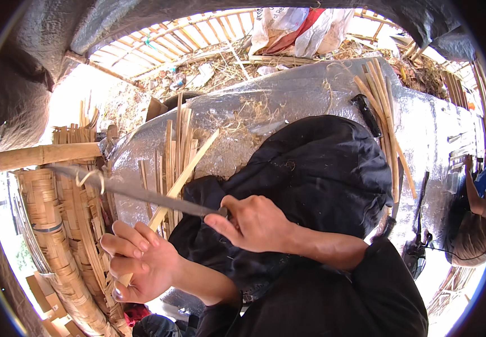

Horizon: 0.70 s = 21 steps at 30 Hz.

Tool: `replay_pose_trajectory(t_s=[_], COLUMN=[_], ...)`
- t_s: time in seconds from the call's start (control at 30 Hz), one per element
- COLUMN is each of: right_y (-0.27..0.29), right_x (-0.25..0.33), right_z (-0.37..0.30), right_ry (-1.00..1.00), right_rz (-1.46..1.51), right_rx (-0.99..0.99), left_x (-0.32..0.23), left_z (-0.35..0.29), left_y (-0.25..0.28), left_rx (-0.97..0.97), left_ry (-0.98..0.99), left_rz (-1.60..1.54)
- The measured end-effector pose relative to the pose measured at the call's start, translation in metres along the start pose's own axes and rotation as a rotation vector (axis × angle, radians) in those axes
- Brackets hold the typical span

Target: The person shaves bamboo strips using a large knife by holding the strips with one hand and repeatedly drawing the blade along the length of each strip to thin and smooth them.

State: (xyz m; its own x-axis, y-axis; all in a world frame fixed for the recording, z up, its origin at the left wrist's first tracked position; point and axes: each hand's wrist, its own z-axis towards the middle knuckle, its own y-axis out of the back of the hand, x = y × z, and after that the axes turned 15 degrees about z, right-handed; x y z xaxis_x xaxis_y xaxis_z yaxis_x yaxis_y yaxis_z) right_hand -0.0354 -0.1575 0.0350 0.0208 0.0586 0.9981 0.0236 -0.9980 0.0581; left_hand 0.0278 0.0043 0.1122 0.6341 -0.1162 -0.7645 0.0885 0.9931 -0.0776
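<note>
My right hand (260,222) grips a long-bladed knife (147,195) by its mostly hidden handle. The blade reaches out to the left and crosses a pale bamboo strip (193,165). Near the blade's far end hangs a thin curled shaving (89,178). The strip slants from upper right to lower left and runs behind the fingers of my left hand (144,261), which is turned palm up with fingers bent. Its lower end shows by the left thumb. Black cloth (316,163) covers my lap beneath both hands.
Bundled bamboo strips (178,137) stand left of the cloth; more strips (386,106) lie at right beside a black object (366,115). Silver sheeting (215,106) covers the ground. Woven bamboo (49,224) and a pole (52,155) flank my left. Another person (476,208) is far right.
</note>
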Motion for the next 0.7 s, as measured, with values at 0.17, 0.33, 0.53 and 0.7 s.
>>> replay_pose_trajectory(t_s=[0.17, 0.33, 0.53, 0.7], right_y=[-0.010, -0.017, -0.017, -0.011], right_x=[0.002, 0.002, -0.049, -0.056], right_z=[-0.006, -0.012, -0.012, -0.005], right_ry=[-0.036, -0.065, 0.001, -0.074], right_rz=[0.009, 0.027, 0.000, -0.037], right_rx=[0.057, 0.044, -0.129, -0.174], left_x=[-0.002, 0.003, 0.010, 0.009], left_z=[0.000, -0.006, -0.005, -0.012], left_y=[-0.004, -0.009, -0.002, -0.009], left_rx=[-0.170, -0.280, -0.139, -0.095], left_ry=[-0.060, -0.022, 0.009, -0.045], left_rz=[0.040, 0.016, -0.111, -0.130])
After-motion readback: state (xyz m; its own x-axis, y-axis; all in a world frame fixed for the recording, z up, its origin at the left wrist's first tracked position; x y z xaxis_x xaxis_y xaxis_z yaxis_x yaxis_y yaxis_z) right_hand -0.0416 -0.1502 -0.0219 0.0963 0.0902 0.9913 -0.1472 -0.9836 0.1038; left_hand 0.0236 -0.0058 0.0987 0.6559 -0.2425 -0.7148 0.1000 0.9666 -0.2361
